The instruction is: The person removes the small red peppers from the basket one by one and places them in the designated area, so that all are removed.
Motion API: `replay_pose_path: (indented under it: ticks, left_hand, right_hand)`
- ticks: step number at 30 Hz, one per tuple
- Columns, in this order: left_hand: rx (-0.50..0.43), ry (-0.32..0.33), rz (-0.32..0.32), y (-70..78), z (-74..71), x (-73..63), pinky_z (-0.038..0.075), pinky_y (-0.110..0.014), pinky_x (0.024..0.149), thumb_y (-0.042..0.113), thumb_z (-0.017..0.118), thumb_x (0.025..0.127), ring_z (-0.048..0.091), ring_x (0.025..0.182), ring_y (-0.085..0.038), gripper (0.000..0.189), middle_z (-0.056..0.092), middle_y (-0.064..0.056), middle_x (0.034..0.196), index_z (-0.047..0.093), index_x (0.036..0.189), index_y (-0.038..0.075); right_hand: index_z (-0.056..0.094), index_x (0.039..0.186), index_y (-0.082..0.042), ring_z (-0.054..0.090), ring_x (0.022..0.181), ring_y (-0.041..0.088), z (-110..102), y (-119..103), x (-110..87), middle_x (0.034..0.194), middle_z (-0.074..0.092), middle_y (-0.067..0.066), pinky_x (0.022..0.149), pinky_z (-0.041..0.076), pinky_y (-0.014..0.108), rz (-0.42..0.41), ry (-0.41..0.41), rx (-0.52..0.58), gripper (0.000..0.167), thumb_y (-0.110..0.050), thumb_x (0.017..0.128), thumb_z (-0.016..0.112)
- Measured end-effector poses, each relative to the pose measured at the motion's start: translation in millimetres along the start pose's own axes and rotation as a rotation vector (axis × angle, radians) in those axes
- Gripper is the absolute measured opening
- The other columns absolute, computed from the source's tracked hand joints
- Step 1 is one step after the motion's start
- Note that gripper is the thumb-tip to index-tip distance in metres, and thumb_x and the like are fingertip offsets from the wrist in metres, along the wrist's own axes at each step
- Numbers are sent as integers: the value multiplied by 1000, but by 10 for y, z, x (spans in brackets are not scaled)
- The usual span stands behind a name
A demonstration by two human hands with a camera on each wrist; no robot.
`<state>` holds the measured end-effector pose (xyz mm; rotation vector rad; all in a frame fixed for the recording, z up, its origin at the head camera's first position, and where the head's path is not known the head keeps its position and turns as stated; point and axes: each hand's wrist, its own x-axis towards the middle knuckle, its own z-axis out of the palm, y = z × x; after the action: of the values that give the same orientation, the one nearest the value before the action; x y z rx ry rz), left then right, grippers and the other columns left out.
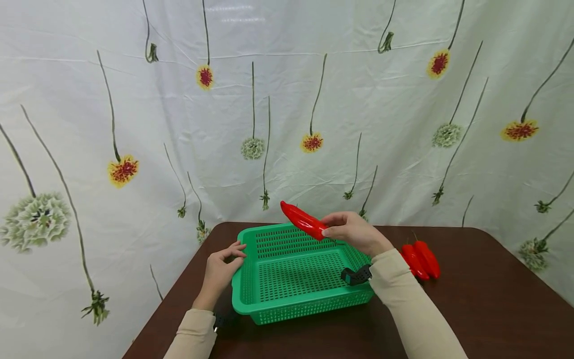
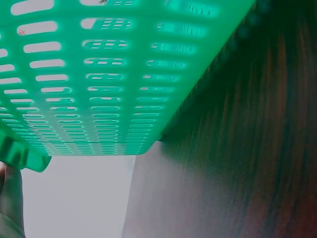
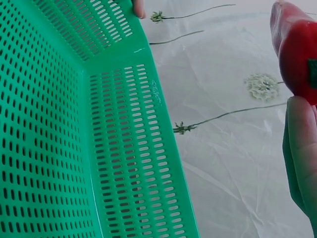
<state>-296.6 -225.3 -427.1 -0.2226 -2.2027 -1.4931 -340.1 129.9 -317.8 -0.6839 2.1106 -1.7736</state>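
My right hand (image 1: 352,230) pinches a long, glossy red chili pepper (image 1: 302,220) by its stem end, above the far part of a green plastic basket (image 1: 309,300). The pepper's tip points to the far left; its body and green stem end show at the right edge of the right wrist view. My left hand (image 1: 220,271) holds the basket's left rim with its fingers and thumb. In the left wrist view, part of that hand (image 2: 11,198) shows at the rim beside the slotted basket wall (image 2: 104,94).
More red peppers (image 1: 421,259) lie on the dark wooden table (image 1: 484,294) to the right of the basket, partly hidden behind my right sleeve. A pale flower-printed cloth (image 1: 287,99) hangs behind the table. A black strap (image 1: 357,275) is on the right wrist.
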Motion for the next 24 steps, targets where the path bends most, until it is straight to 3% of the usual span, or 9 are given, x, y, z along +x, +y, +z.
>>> replay_pose_path:
  ticks: [4, 6, 12, 24]
  left_hand:
    - [11, 5, 9, 8, 7, -7, 51, -44, 104, -4, 62, 90, 51, 139, -29, 15, 69, -15, 128, 76, 95, -3]
    - [14, 6, 14, 11, 8, -6, 49, -50, 105, -4, 62, 90, 51, 139, -29, 15, 69, -15, 128, 76, 95, -3]
    - [25, 10, 19, 19, 4, -18, 49, -49, 105, -4, 62, 90, 51, 139, -29, 16, 69, -14, 128, 76, 95, -2]
    - [19, -2, 7, -9, 22, 27, 44, -55, 108, -8, 59, 90, 48, 140, -36, 16, 65, -22, 131, 73, 97, -10]
  right_hand:
    - [56, 131, 7, 64, 105, 19, -76, 22, -74, 122, 64, 8, 93, 53, 30, -19, 20, 21, 42, -10, 94, 67]
    - [56, 132, 8, 63, 106, 19, -113, 35, -111, 120, 64, 6, 92, 52, 29, -23, 33, 33, 42, -10, 95, 66]
    - [53, 134, 7, 60, 112, 19, -232, 98, -199, 125, 60, 5, 95, 52, 26, -36, 78, 49, 45, -14, 96, 66]
    - [48, 138, 7, 65, 106, 13, -510, 164, -449, 127, 54, 1, 98, 53, 27, -41, 193, 97, 48, -15, 98, 64]
